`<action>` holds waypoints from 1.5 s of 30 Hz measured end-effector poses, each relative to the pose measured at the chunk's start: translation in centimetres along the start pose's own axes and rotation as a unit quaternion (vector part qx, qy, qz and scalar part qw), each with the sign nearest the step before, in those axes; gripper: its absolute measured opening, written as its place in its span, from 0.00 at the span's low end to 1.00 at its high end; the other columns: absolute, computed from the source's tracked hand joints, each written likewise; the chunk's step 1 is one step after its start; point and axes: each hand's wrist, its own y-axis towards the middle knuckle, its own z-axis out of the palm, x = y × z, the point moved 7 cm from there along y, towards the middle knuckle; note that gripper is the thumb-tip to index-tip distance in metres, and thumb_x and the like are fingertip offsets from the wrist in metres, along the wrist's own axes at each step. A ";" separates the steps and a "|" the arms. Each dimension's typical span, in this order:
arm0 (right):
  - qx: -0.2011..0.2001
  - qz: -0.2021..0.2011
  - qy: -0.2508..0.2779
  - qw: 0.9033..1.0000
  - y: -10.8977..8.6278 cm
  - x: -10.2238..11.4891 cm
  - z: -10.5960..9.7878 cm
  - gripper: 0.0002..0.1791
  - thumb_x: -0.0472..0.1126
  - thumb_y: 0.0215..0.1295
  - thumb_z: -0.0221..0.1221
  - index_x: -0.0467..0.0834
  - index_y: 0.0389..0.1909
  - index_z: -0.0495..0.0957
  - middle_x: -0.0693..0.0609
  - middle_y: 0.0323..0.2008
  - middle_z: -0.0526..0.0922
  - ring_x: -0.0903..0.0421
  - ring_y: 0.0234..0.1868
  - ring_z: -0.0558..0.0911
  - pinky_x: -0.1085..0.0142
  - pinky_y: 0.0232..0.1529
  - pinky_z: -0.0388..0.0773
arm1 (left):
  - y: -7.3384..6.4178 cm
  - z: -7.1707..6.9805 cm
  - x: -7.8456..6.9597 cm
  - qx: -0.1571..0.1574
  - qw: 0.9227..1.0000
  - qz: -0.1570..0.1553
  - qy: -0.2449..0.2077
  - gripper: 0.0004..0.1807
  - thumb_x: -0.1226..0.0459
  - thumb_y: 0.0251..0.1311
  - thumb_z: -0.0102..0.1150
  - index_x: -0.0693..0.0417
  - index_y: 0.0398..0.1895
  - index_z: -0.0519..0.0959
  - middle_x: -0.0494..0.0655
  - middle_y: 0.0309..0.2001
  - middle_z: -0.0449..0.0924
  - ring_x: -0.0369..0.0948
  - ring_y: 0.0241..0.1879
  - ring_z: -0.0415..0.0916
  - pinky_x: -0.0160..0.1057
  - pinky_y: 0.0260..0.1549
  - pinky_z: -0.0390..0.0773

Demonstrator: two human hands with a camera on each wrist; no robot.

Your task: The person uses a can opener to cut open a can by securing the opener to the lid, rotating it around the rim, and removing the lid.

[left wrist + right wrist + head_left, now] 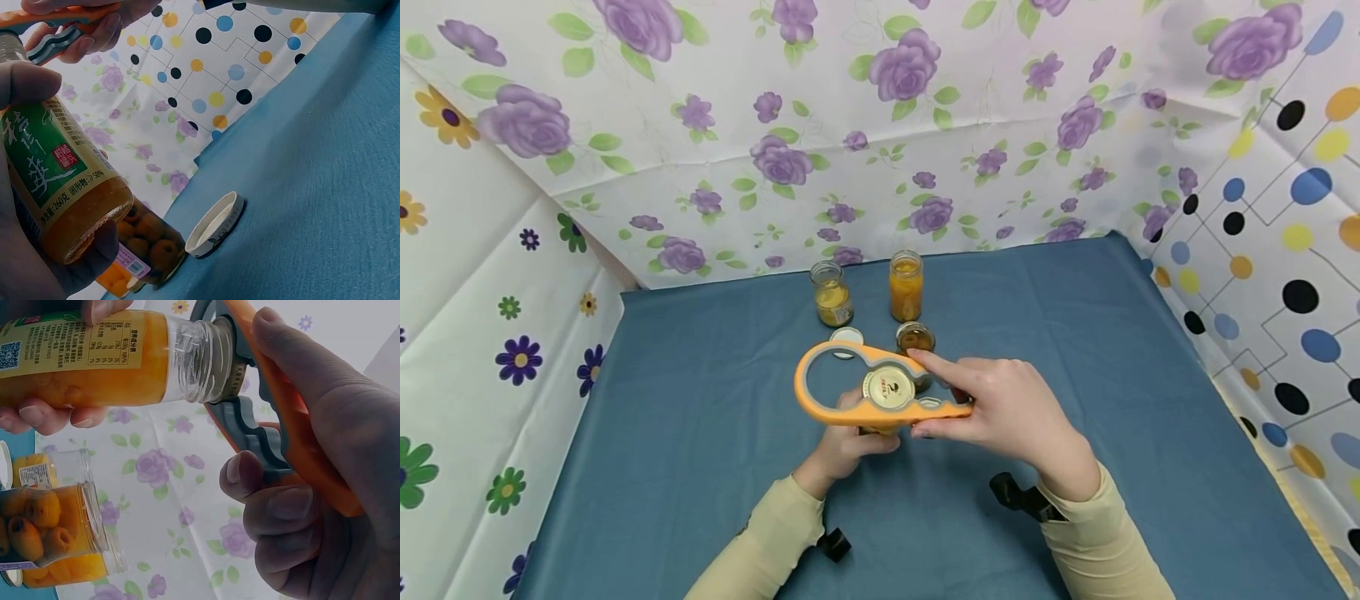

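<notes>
My left hand (844, 450) grips a glass jar (69, 181) of orange fruit, with a green and gold label, its fingers wrapped round the body. A pale gold lid (889, 387) is on this jar's mouth. My right hand (1011, 404) holds an orange and grey jar opener (831, 414) by its handles, thumb on one arm and fingers curled round the other. Between the opener's grey wavy inner edges sits the lid; in the right wrist view the opener (284, 419) touches the lid's rim. From above, the opener hides most of the jar.
Behind the hands stand lidless jars: one with pale yellow contents (833, 304), one with orange contents (906, 287), and one with dark round fruit (916, 336). A white lid (847, 335) lies near them, and another lid (929, 402) shows through the opener. Blue cloth (715, 400) covers the table.
</notes>
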 end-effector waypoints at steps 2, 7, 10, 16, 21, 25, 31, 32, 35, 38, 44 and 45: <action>-0.004 0.000 0.001 1.000 0.0 0.0 -0.1 0.47 0.80 0.62 0.58 0.56 0.75 0.78 0.65 0.21 0.65 0.69 0.18 0.60 0.69 0.19 0.62 | 0.0 0.0 0.1 -0.001 1.000 -0.003 0.005 0.21 0.66 0.62 0.71 0.62 0.57 0.81 0.53 0.38 0.82 0.44 0.31 0.75 0.43 0.35 0.78; -0.031 -0.002 0.004 0.999 -0.1 0.0 -0.5 0.47 0.80 0.63 0.58 0.56 0.75 0.78 0.65 0.21 0.66 0.69 0.19 0.60 0.69 0.19 0.61 | -0.2 0.0 0.2 -0.009 1.000 -0.017 0.010 0.25 0.68 0.58 0.70 0.64 0.60 0.80 0.57 0.46 0.84 0.45 0.40 0.78 0.43 0.46 0.79; -0.056 -0.004 0.006 0.998 -0.1 0.0 -0.9 0.46 0.79 0.64 0.58 0.54 0.74 0.78 0.64 0.22 0.67 0.69 0.20 0.61 0.70 0.19 0.62 | -0.2 -0.1 0.3 -0.014 1.000 -0.025 0.006 0.28 0.70 0.56 0.68 0.66 0.63 0.78 0.59 0.51 0.83 0.45 0.46 0.79 0.44 0.53 0.79; -0.093 -0.007 0.013 0.996 0.0 0.1 -1.6 0.44 0.77 0.67 0.58 0.52 0.74 0.78 0.64 0.22 0.68 0.69 0.20 0.61 0.70 0.19 0.62 | -0.2 -0.3 0.3 -0.023 0.999 -0.021 0.034 0.30 0.71 0.55 0.67 0.62 0.64 0.76 0.58 0.52 0.82 0.46 0.49 0.81 0.46 0.56 0.80; -0.097 -0.002 0.016 0.995 0.0 0.0 -1.7 0.44 0.76 0.68 0.57 0.52 0.75 0.78 0.64 0.22 0.68 0.69 0.20 0.62 0.69 0.19 0.63 | -0.1 -0.6 0.4 -0.030 0.999 -0.014 0.034 0.32 0.72 0.55 0.67 0.60 0.66 0.75 0.58 0.53 0.82 0.48 0.49 0.80 0.47 0.56 0.80; -0.108 0.007 0.023 0.994 0.0 -0.3 -1.7 0.45 0.77 0.67 0.57 0.50 0.75 0.78 0.63 0.22 0.70 0.68 0.20 0.64 0.68 0.20 0.66 | 0.1 -1.0 0.4 -0.046 0.998 -0.013 0.047 0.33 0.71 0.54 0.68 0.59 0.66 0.75 0.57 0.54 0.82 0.47 0.49 0.80 0.46 0.56 0.80; -0.137 0.034 0.042 0.989 -0.1 -0.7 -2.3 0.47 0.78 0.65 0.58 0.48 0.73 0.79 0.59 0.23 0.74 0.65 0.21 0.68 0.66 0.22 0.69 | 0.0 -1.9 0.6 -0.074 0.996 -0.036 0.045 0.31 0.75 0.58 0.67 0.61 0.66 0.72 0.61 0.52 0.82 0.46 0.49 0.82 0.44 0.53 0.80; -0.141 0.038 0.045 0.988 -0.1 -0.8 -2.4 0.48 0.78 0.65 0.58 0.49 0.73 0.79 0.59 0.23 0.75 0.65 0.21 0.69 0.65 0.22 0.69 | 0.1 -2.0 0.7 -0.079 0.995 -0.043 0.040 0.32 0.76 0.58 0.67 0.62 0.67 0.70 0.62 0.52 0.81 0.46 0.50 0.81 0.44 0.54 0.80; -0.148 0.046 0.048 0.987 -0.2 -0.9 -2.6 0.48 0.78 0.64 0.57 0.49 0.73 0.79 0.58 0.24 0.77 0.64 0.22 0.69 0.65 0.22 0.70 | 0.2 -2.4 0.9 -0.096 0.993 -0.066 0.023 0.31 0.77 0.61 0.65 0.62 0.68 0.68 0.65 0.53 0.79 0.48 0.51 0.80 0.43 0.56 0.78; -0.152 0.049 0.049 0.986 -0.2 -1.0 -2.7 0.47 0.78 0.64 0.58 0.49 0.73 0.79 0.57 0.24 0.77 0.64 0.22 0.69 0.66 0.22 0.70 | 0.1 -2.8 1.2 -0.120 0.989 -0.085 0.021 0.32 0.76 0.64 0.66 0.62 0.70 0.67 0.66 0.54 0.78 0.50 0.52 0.79 0.42 0.56 0.77; -0.156 0.051 0.049 0.985 -0.3 -1.1 -2.7 0.47 0.78 0.64 0.58 0.49 0.73 0.79 0.58 0.24 0.77 0.64 0.22 0.68 0.67 0.22 0.68 | -0.3 -4.1 2.3 -0.189 0.971 -0.143 0.028 0.38 0.75 0.66 0.68 0.56 0.76 0.63 0.53 0.55 0.77 0.45 0.49 0.76 0.40 0.51 0.77; -0.156 0.052 0.048 0.985 -0.3 -1.1 -2.7 0.47 0.78 0.64 0.58 0.50 0.73 0.79 0.58 0.24 0.77 0.64 0.21 0.68 0.67 0.22 0.68 | -0.4 -4.3 2.5 -0.198 0.968 -0.151 0.028 0.38 0.75 0.66 0.69 0.55 0.76 0.63 0.52 0.54 0.77 0.45 0.47 0.76 0.40 0.49 0.77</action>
